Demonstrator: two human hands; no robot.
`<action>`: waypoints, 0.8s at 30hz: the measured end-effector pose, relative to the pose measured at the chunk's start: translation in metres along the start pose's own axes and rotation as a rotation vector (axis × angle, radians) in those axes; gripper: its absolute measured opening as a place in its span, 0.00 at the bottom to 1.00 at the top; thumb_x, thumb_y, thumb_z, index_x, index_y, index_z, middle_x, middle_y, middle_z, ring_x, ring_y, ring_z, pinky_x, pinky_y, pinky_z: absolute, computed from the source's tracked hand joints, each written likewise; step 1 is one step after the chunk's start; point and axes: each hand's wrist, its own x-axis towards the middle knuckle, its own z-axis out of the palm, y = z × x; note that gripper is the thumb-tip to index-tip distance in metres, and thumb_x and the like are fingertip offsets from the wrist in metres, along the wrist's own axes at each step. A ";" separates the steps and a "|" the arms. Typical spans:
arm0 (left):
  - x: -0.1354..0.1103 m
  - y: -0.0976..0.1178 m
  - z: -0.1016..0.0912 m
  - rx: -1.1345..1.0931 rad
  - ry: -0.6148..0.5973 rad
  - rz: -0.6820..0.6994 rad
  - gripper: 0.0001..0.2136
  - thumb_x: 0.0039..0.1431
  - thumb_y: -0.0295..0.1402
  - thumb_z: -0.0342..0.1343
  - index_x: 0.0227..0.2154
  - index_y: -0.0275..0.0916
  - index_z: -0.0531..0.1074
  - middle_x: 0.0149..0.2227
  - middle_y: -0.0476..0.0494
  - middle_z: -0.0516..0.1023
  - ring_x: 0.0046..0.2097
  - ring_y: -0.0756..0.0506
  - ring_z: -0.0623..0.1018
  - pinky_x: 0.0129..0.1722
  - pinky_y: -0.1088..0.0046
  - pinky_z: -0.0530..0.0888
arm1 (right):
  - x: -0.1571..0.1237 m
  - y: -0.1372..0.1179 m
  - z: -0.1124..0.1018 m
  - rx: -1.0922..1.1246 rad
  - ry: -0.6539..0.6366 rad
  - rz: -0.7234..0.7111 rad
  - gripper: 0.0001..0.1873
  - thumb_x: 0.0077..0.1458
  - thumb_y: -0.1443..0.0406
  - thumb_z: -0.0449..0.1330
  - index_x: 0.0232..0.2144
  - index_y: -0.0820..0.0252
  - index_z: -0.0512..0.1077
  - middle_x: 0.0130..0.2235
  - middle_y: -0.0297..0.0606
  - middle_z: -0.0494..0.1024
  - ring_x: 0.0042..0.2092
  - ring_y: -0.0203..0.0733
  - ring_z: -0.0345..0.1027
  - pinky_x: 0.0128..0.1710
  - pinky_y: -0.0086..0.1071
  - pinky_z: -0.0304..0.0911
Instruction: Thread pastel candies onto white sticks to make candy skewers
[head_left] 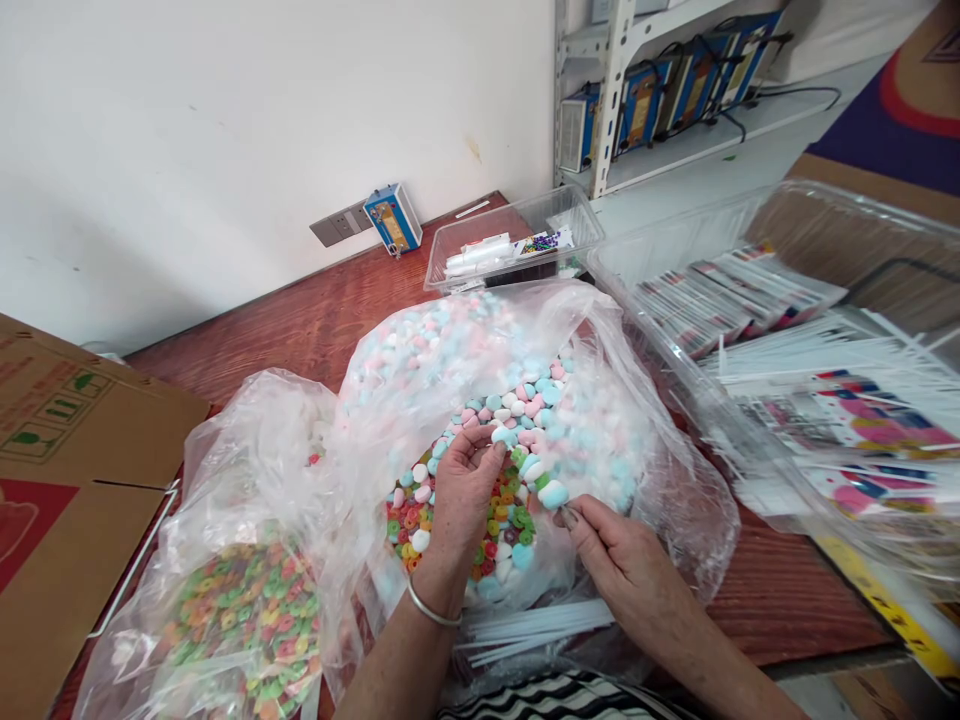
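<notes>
My left hand, with a bangle on the wrist, pinches a blue-and-white marshmallow between thumb and fingertips. My right hand is closed at the lower end of a candy skewer, on which blue-and-white marshmallows alternate with green gummy rings. Its stick is mostly hidden by the sweets and my fingers. The held marshmallow is close to the skewer's upper end; whether the stick enters it I cannot tell. Below both hands, an open plastic bag holds pastel marshmallows and coloured gummy rings.
White sticks lie in front of me. Another bag of gummy rings and a cardboard box are at left. A clear bin with printed packets and sticks stands right; a smaller tray and blue device are behind.
</notes>
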 end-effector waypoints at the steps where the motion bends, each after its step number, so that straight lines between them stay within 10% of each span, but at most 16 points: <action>1: -0.001 0.001 0.001 0.010 0.008 0.008 0.13 0.51 0.37 0.66 0.39 0.38 0.76 0.37 0.46 0.78 0.37 0.50 0.76 0.41 0.75 0.72 | 0.000 -0.001 0.000 0.009 0.000 0.005 0.16 0.64 0.60 0.46 0.25 0.55 0.62 0.23 0.32 0.70 0.26 0.39 0.64 0.25 0.30 0.55; 14: -0.006 0.002 0.003 0.163 -0.079 0.136 0.08 0.55 0.35 0.62 0.38 0.40 0.76 0.36 0.46 0.79 0.37 0.48 0.76 0.39 0.75 0.71 | -0.001 -0.008 0.005 0.588 -0.196 0.284 0.14 0.62 0.54 0.46 0.28 0.54 0.62 0.18 0.22 0.55 0.17 0.32 0.43 0.14 0.26 0.40; 24: -0.006 -0.001 0.002 0.154 -0.087 0.121 0.07 0.54 0.35 0.62 0.36 0.40 0.76 0.30 0.49 0.77 0.33 0.49 0.74 0.35 0.76 0.70 | 0.000 -0.014 0.008 0.607 -0.164 0.269 0.14 0.63 0.55 0.46 0.27 0.53 0.59 0.17 0.21 0.55 0.16 0.31 0.42 0.14 0.26 0.42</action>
